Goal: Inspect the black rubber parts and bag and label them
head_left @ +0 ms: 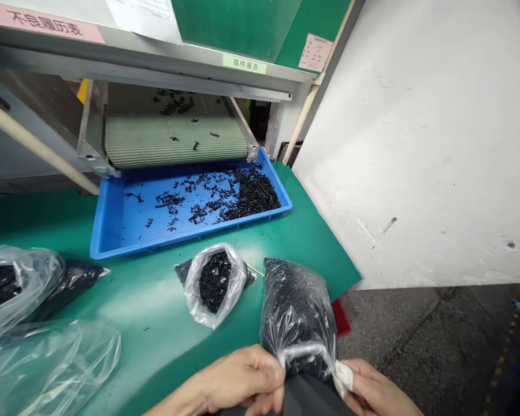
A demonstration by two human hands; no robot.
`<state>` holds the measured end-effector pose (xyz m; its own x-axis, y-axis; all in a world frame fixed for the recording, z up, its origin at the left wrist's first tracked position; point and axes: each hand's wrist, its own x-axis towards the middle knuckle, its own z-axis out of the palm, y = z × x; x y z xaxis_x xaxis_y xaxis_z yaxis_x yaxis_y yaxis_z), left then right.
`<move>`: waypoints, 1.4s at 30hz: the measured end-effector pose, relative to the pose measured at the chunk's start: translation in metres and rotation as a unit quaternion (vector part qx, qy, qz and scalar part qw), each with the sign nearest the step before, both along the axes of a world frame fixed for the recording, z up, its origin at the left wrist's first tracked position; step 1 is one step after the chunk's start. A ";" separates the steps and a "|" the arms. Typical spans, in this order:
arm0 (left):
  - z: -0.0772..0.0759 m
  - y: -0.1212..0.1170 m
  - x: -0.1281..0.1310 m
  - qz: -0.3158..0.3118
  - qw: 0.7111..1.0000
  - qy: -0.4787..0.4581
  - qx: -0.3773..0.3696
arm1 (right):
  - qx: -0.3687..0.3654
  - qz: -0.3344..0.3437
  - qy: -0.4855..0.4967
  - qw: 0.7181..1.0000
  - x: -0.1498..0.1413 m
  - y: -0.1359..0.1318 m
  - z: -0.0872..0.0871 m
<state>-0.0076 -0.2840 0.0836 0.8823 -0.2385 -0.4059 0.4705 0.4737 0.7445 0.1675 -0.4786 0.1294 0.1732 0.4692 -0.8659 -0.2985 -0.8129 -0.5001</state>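
The green table point(143, 306) spreads on the near side of the blue tray and out past both its ends. Right of the tray, its edge runs along a white panel point(429, 144) to a corner; beyond that corner lies grey floor point(394, 323), and the panel bounds any sideways reach. A conveyor point(169, 130) ends just over the far rim of the blue tray point(95, 228), with a low metal frame point(177, 84) across above it, so room overhead is tight there.

Nearer the person than the tray's right half is the filled bag point(299, 300), dark with its contents, lying at the table's near edge. The left hand point(253, 378) has its grip pinched on the plastic at one side of the bag's near end; the right hand point(364, 384) is clamped on the other side. Near and left of the tray, a larger open bag point(34, 277) and a loose clear bag point(56, 367) take up that side. Open green surface separates them from a small open bag point(214, 280) just in front of the tray's middle, close beside the filled one. A red container point(341, 318) shows past the filled bag, nearer than the tray's right end. Tiny black parts point(257, 193) heap in the tray's right end.
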 end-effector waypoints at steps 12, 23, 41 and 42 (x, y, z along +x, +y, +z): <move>0.035 -0.026 0.057 0.256 0.949 -0.037 -0.179 | 0.238 0.223 -0.566 0.757 -0.002 0.046 0.011; 0.027 -0.052 0.090 0.364 0.870 -0.039 -0.332 | 0.303 0.392 -0.691 0.527 0.016 0.036 0.014; 0.021 -0.043 0.145 0.375 0.895 -0.168 0.174 | 0.170 0.267 -0.183 0.931 0.077 0.146 0.065; 0.026 -0.035 0.143 0.341 0.903 -0.182 0.188 | 0.181 0.255 -0.167 0.935 0.080 0.147 0.066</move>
